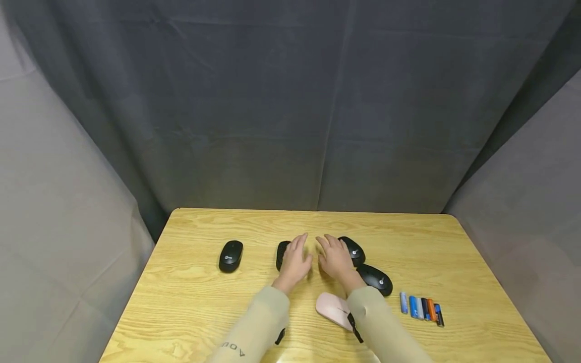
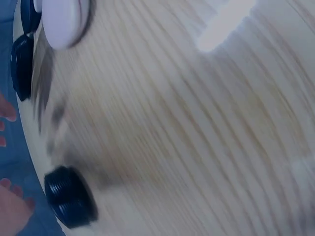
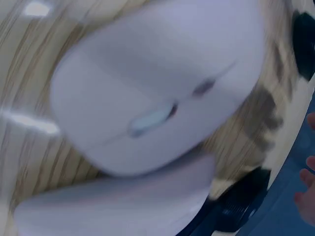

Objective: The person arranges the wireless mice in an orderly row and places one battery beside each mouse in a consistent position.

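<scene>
My left hand (image 1: 294, 263) is beside a black mouse (image 1: 280, 255), partly covering it in the head view; whether they touch I cannot tell. The left wrist view catches this hand (image 2: 14, 210) at the edge, left of the dark ribbed mouse (image 2: 70, 197). My right hand (image 1: 337, 260) has its fingers spread, just left of a black mouse (image 1: 356, 253) whose near side it hides. Another black mouse (image 1: 375, 280) lies closer to the right forearm. Neither hand visibly holds anything. In the right wrist view part of the right hand (image 3: 308, 196) shows beyond a black mouse (image 3: 242, 200).
A separate black mouse (image 1: 231, 256) lies on the left of the wooden table (image 1: 181, 302). A pink mouse (image 1: 332, 307) is partly under the right sleeve. Several small coloured sticks (image 1: 421, 308) lie at right. Two pale mice, one large (image 3: 147, 93) and one below (image 3: 118, 209), fill the right wrist view.
</scene>
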`<state>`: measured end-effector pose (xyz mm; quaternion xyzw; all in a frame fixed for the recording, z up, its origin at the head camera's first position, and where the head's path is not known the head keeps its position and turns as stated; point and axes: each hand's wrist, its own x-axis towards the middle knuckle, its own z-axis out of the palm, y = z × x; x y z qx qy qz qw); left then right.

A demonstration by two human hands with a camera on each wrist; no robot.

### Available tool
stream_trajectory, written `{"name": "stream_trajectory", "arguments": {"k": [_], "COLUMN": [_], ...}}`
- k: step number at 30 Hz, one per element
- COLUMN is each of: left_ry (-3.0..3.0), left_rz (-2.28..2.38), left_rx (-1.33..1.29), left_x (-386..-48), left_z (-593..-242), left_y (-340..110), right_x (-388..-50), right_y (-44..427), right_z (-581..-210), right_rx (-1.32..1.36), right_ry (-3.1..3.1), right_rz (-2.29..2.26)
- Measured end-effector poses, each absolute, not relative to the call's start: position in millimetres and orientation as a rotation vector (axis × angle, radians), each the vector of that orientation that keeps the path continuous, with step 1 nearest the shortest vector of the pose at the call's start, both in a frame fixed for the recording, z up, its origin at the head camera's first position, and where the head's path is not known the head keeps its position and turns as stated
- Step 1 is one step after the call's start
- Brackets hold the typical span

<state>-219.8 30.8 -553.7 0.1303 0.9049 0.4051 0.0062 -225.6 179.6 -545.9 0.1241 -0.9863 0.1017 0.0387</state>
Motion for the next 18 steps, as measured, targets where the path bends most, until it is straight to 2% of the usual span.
{"name": "stream_trajectory", "arguments": {"k": [10,18], "left_ry": [2.317,1.896], "left_rz": [1.646,1.887], "left_rx": [0.226,0.087], "left_x": [-220.1,-219.3], "left_z": [-550.6,-543.5], "left_y": [66.8,79.0], "right_x": [-230.7,-234.2], "right_y": [216.9,233.2], "right_z": [-546.3,-546.8], "right_rx": [0.206,0.029], "right_ry": [-3.061,-3.112], "right_rz": [0.408,0.653]}}
